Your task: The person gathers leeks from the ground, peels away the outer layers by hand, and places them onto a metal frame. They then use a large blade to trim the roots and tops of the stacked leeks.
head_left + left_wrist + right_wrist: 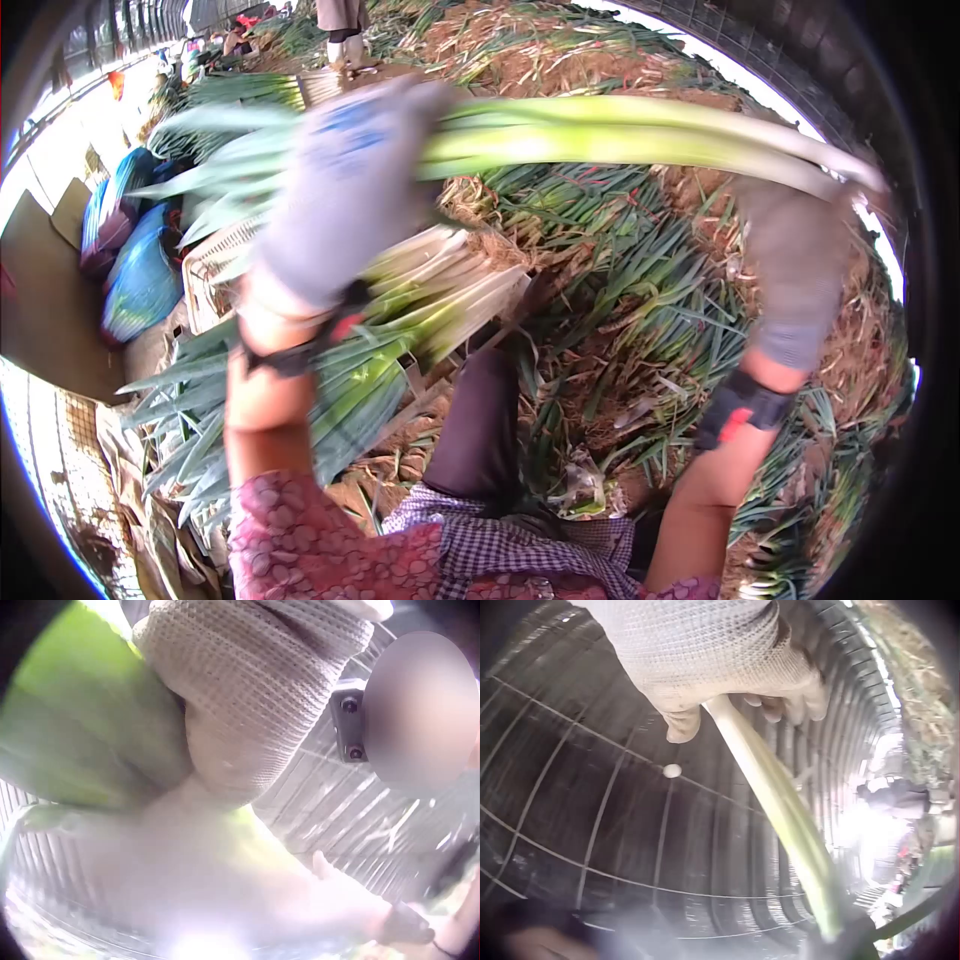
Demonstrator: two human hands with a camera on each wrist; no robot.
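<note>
In the head view my gloved left hand [350, 180] grips a bundle of long green onions [590, 130] around the middle and holds it up crosswise. The leaves spread left and the white root ends point right. The left wrist view shows the knit glove [247, 682] close up beside broad green stalks [90, 712]. My gloved right hand [795, 250] is blurred, just under the root ends. In the right wrist view its thumb [682, 726] and loosely bent fingers [802, 697] stand apart, with a white stalk [772, 795] running up between them; the stalk's end is hidden.
Below the left arm, more green onions [440, 300] lie stacked beside a pale plastic crate [205, 275]. Loose green onions [640, 280] cover the soil to the right. Blue bundled bags [145, 270] stand at left. A person in white boots [345, 50] stands at the back.
</note>
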